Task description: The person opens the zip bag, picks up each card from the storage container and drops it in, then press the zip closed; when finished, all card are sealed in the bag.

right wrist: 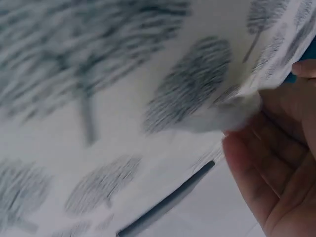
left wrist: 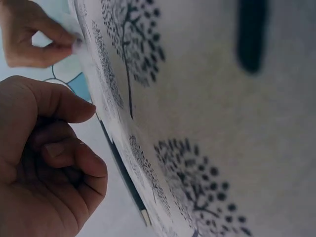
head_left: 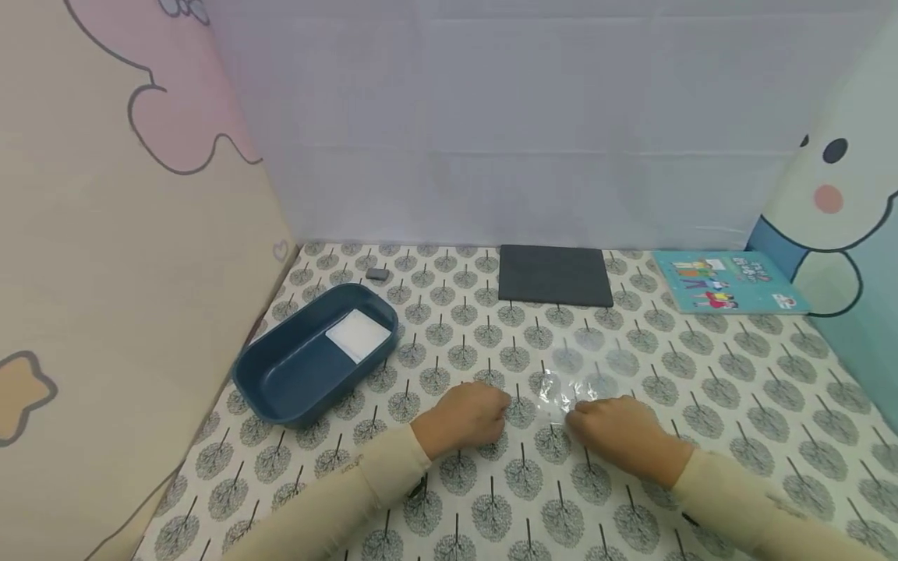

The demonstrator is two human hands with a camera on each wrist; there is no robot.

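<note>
My right hand (head_left: 617, 432) pinches the near edge of a piece of clear plastic film (head_left: 561, 393), right of the table's middle. The film is shiny and creased near the fingers, and the tree-print cloth (head_left: 491, 506) shows through it. In the right wrist view its edge (right wrist: 217, 118) runs between thumb and fingers as a whitish, translucent strip. To the film's left, my left hand (head_left: 466, 417) is over the cloth. Its fingers (left wrist: 74, 155) are loosely curled with nothing in them, and a gap separates thumb from fingers in the left wrist view.
A dark blue basin (head_left: 295, 382) with a white square (head_left: 358, 335) inside stands at the left. A small grey block (head_left: 377, 274) lies behind it. Toward the back are a flat black board (head_left: 554, 276) and, further right, a turquoise book (head_left: 730, 284). Walls flank the table.
</note>
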